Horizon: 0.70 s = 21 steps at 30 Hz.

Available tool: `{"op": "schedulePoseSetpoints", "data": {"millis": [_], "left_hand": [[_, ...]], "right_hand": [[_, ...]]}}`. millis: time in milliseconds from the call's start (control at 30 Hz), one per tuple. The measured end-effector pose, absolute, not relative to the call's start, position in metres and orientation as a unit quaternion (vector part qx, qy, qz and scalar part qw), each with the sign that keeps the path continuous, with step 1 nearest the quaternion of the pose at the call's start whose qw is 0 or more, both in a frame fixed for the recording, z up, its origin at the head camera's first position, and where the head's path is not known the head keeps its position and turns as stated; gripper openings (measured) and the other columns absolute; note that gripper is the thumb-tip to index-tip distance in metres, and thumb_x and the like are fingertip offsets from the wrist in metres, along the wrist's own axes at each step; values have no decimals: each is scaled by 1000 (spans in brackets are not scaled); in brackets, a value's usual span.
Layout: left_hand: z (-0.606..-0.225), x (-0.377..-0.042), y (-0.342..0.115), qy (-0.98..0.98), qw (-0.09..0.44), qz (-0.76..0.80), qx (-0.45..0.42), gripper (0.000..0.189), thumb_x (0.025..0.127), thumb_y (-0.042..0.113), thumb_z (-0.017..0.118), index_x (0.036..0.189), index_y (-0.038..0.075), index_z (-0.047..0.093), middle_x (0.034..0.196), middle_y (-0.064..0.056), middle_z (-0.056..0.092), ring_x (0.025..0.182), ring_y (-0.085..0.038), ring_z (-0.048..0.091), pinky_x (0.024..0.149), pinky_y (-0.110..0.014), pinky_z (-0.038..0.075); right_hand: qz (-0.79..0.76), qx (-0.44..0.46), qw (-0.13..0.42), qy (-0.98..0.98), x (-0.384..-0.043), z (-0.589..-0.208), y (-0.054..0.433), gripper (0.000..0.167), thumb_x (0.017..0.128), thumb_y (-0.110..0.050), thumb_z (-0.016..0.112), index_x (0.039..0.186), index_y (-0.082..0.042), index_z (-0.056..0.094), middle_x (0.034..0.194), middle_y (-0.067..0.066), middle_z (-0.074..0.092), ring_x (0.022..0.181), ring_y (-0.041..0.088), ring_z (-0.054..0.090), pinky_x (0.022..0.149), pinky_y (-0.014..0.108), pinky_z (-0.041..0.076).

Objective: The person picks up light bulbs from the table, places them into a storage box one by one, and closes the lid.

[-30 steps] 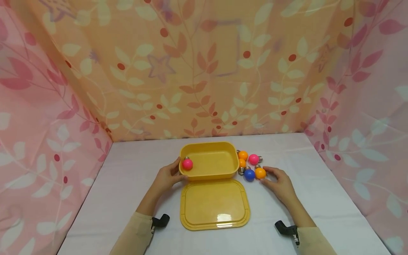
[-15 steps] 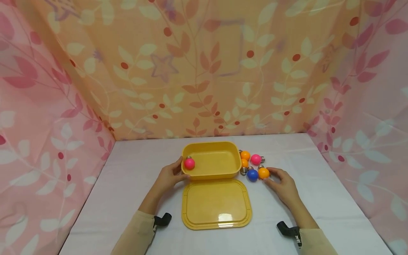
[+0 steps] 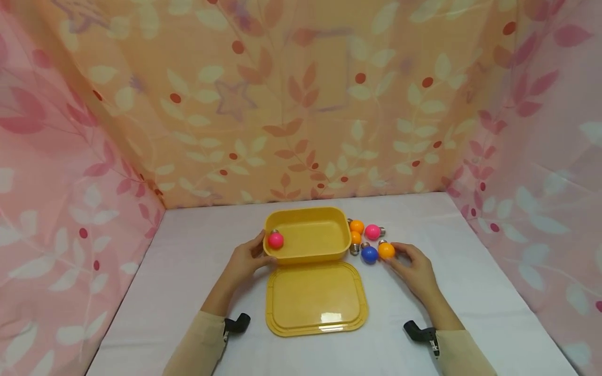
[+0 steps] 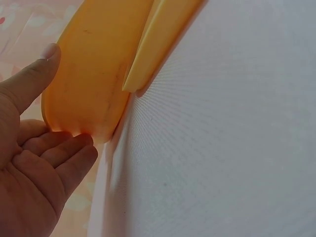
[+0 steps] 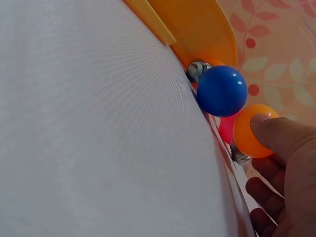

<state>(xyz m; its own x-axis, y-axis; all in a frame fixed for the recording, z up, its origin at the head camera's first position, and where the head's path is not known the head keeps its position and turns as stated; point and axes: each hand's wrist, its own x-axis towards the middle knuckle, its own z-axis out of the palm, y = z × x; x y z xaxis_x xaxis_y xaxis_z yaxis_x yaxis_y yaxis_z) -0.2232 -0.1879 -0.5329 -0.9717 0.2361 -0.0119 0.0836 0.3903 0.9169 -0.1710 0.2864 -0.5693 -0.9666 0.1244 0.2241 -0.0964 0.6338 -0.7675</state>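
Observation:
My left hand (image 3: 245, 262) holds the left end of an open yellow box (image 3: 310, 259), thumb at its front corner and fingers at the end wall. Inside, at that end, lies a pink light bulb (image 3: 276, 241). On the right, my right hand (image 3: 417, 269) pinches an orange light bulb (image 3: 386, 250) between thumb and fingers; its metal base (image 5: 240, 154) shows in the right wrist view. Next to it is a blue bulb (image 3: 369, 255). Another pink bulb (image 3: 372, 232) and two orange bulbs, one at the back (image 3: 357, 226), lie beside the box's right end.
A yellow lid (image 3: 316, 300) lies flat on the white tablecloth (image 3: 164, 282), just in front of the box. Patterned curtains (image 3: 301, 104) close off the back and both sides. Each wrist wears a black camera mount (image 3: 237, 324).
The orange bulb in my right hand has shifted slightly right and up relative to the pink and blue bulbs. My left hand keeps its hold on the box. The head view sways a little.

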Motion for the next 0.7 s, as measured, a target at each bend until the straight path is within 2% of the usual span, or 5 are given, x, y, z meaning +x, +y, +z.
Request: {"op": "schedulePoseSetpoints", "data": {"millis": [200, 300, 433, 533, 700], "left_hand": [[-533, -225, -195, 830, 69, 545, 94, 101, 77, 38, 89, 160, 16, 36, 162, -6, 39, 141, -23, 51, 108, -33, 48], [-532, -225, -195, 829, 73, 546, 95, 101, 78, 38, 89, 160, 15, 35, 162, -6, 39, 141, -22, 51, 108, -31, 48], [-534, -224, -194, 831, 78, 544, 89, 100, 78, 37, 89, 159, 16, 36, 162, -5, 39, 141, -21, 51, 108, -31, 48], [-535, -225, -192, 829, 81, 546, 89, 98, 78, 35, 89, 159, 16, 37, 163, -4, 39, 141, -20, 51, 108, -31, 48], [-535, -226, -190, 831, 74, 542, 100, 99, 78, 39, 88, 160, 16, 36, 163, -5, 38, 141, -22, 51, 108, -33, 48]], "right_hand": [[423, -1, 143, -895, -175, -564, 280, 53, 90, -46, 78, 133, -18, 66, 128, 2, 67, 123, 23, 59, 112, 50, 47], [423, -2, 151, -893, -173, -563, 280, 51, 90, -45, 78, 132, -20, 67, 127, -1, 67, 120, 20, 59, 112, 34, 48], [426, 0, 163, -890, -169, -562, 280, 50, 91, -44, 77, 132, -19, 67, 129, 0, 67, 120, 20, 59, 106, 14, 43], [427, 2, 179, -886, -166, -559, 280, 48, 91, -42, 78, 132, -17, 68, 130, 0, 67, 120, 19, 59, 102, 11, 41], [435, 16, 191, -880, -165, -549, 281, 45, 91, -36, 79, 130, -16, 68, 129, 0, 68, 120, 18, 58, 104, 21, 45]]}}
